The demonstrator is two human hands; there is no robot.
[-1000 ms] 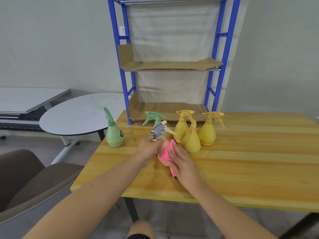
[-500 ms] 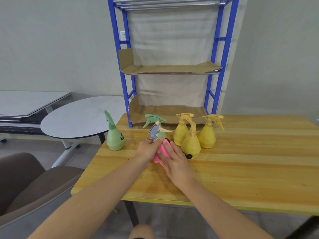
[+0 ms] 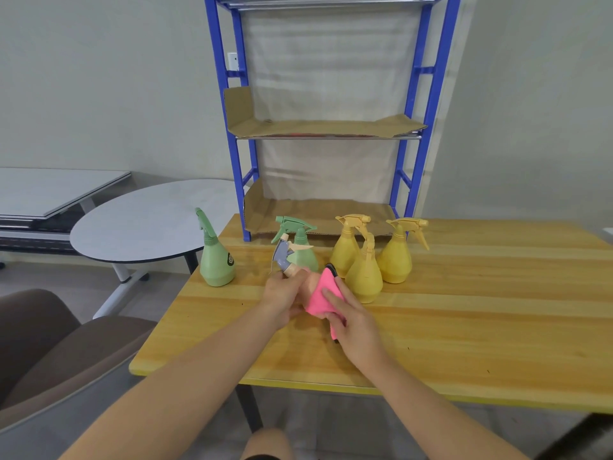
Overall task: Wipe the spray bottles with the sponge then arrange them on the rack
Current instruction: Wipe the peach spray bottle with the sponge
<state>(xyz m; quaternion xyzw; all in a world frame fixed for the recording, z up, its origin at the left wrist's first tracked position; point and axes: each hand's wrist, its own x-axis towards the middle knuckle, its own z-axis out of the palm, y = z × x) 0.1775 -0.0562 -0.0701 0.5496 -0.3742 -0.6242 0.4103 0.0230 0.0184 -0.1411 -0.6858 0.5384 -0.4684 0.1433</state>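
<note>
Left grip [image 3: 286, 295] clamps the peach plastic spray bottle [image 3: 306, 283]; right grip [image 3: 350, 318] pinches the pink sponge [image 3: 321, 295] — wide swipes could topple the yellow spray bottles [image 3: 365, 277] at centre frame.

Wooden table [image 3: 464, 327], yellowish top, pale yellow edge along near side. On it, far-left: blue metal rack [image 3: 403, 180] w/ cardboard [image 3: 318, 214] lining its bottom shelf & another sheet on the shelf above. In front of rack, L to R: green spray bottle [image 3: 216, 260] alone near left edge, 2nd green bottle [image 3: 303, 252] further right, then 3 yellow bottles [image 3: 365, 277] bunched close, middle one nearest. Rest of top bare wood.
</note>
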